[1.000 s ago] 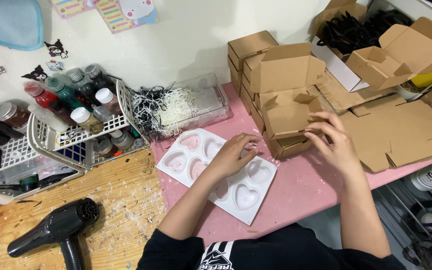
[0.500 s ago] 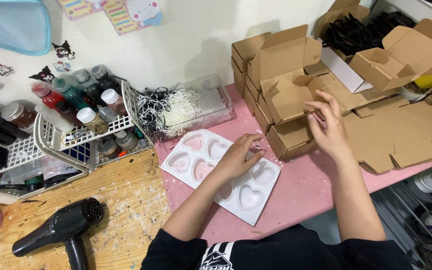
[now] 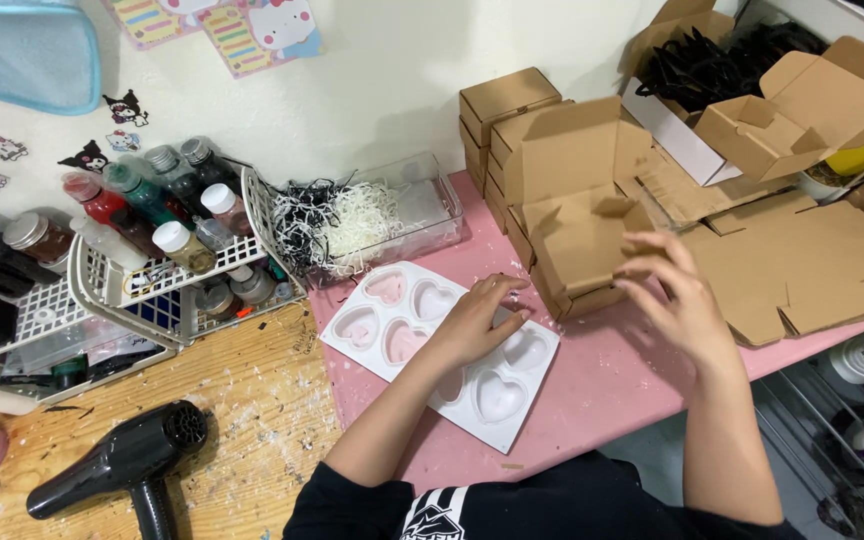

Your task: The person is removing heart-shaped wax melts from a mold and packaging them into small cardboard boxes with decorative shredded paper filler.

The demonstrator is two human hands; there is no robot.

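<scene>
Left hand (image 3: 472,325) sits palm-down on the white mould (image 3: 439,352), fingers curled over its far edge, pressing on it rather than gripping anything; whether it pinches something small underneath, I cannot tell. Right hand (image 3: 677,295) hovers a little blurred, fingers loosely spread and holding nothing, its tips at the front lip of the open cardboard box (image 3: 577,225).

That box lies just ahead and slightly left of the right hand, lid flap standing up at the back, mouth facing the person. The right hand is clearly the nearer one. The mould runs on a slant, its long side going from upper left to lower right, and its near corner is close to the box. Its heart-shaped hollows show pink in a few, others empty.

Both sit on the pink mat (image 3: 592,400). Further out: a stack of closed boxes (image 3: 502,110), a clear tray of shredded paper (image 3: 372,225), a white basket of bottles (image 3: 167,250), a black hair dryer (image 3: 127,465) on the wooden top.
</scene>
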